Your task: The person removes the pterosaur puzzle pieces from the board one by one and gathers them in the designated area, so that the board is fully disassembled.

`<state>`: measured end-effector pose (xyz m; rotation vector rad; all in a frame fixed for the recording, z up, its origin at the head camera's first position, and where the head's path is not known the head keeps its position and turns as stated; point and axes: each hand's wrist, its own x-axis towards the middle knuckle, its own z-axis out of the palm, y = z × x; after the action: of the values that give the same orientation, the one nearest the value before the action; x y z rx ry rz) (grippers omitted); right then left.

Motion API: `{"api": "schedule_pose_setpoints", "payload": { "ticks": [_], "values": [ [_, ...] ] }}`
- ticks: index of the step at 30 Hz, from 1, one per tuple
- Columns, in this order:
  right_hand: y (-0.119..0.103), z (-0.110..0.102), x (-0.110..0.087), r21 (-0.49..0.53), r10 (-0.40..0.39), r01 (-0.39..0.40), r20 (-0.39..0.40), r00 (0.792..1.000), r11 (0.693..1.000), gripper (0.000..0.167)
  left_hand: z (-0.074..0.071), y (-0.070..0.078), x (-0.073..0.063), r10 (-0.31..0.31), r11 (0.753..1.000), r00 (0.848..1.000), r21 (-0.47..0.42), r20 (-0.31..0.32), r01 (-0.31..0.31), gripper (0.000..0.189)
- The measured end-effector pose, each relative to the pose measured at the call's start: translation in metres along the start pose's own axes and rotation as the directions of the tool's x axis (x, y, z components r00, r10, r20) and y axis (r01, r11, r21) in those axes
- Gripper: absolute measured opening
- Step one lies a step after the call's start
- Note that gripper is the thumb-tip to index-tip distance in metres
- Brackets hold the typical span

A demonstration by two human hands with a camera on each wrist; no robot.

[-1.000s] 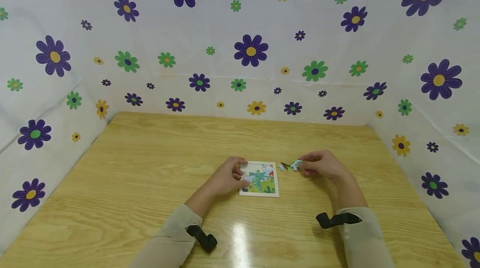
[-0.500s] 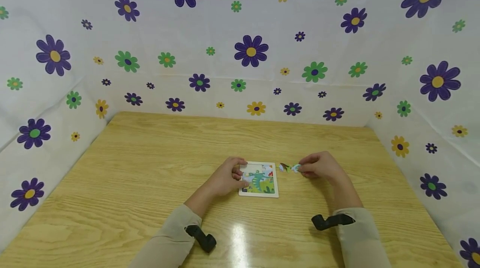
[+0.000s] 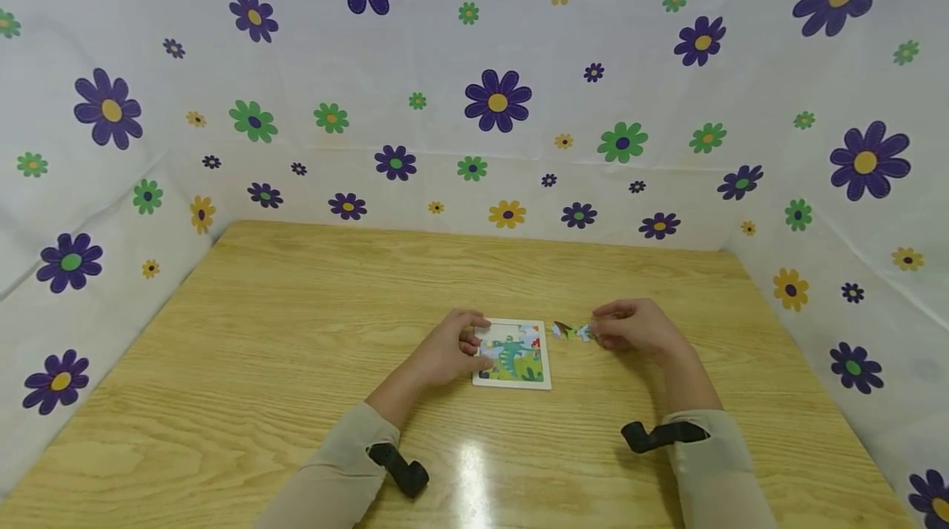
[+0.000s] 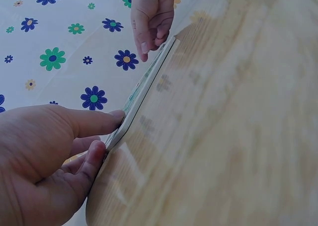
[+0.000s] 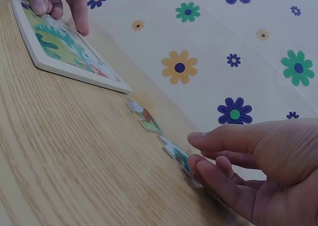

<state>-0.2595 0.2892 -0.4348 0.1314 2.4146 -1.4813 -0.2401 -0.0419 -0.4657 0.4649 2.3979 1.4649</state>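
A small square jigsaw puzzle (image 3: pixel 511 385) with a white frame and a green dinosaur picture lies on the table, its upper left part bare of picture. My left hand (image 3: pixel 448 348) grips its left side, thumb over the picture's lower left and fingers along the edge and far corner. To the right of the frame lie two loose jigsaw pieces. The nearer one to the frame is a brown, green and white piece (image 5: pixel 146 119). Its neighbour, a teal and white piece (image 5: pixel 174 151), has its right end between the thumb and fingers of my right hand (image 3: pixel 641 330).
The wood-grain table (image 3: pixel 334 290) runs back to a white cloth with printed flowers (image 3: pixel 415 51), which also rises on both sides. Black straps with mounts (image 3: pixel 400 471) sit on both sleeves.
My right hand has shifted slightly left with the teal and white piece, which now lies turned a little differently. The left hand and puzzle frame stay in place.
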Motion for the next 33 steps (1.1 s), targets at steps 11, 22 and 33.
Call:
{"api": "schedule_pose_setpoints", "payload": {
  "ticks": [11, 22, 33],
  "values": [
    [-0.023, 0.022, -0.001, 0.039, -0.050, 0.049, 0.028, 0.998, 0.998, 0.044, -0.002, 0.000, 0.000, 0.023, 1.000, 1.000, -0.010, 0.006, -0.023, 0.049],
    [-0.029, 0.062, 0.005, -0.025, -0.091, 0.095, 0.117, 0.989, 0.995, 0.027, 0.000, 0.000, 0.001, 0.027, 0.999, 0.999, -0.021, 0.033, -0.026, 0.045],
    [-0.032, 0.083, 0.005, -0.146, -0.170, 0.197, 0.177, 0.969, 0.969, 0.021, -0.001, 0.002, 0.000, 0.026, 1.000, 0.999, -0.015, 0.027, -0.026, 0.045]
  ]
}}
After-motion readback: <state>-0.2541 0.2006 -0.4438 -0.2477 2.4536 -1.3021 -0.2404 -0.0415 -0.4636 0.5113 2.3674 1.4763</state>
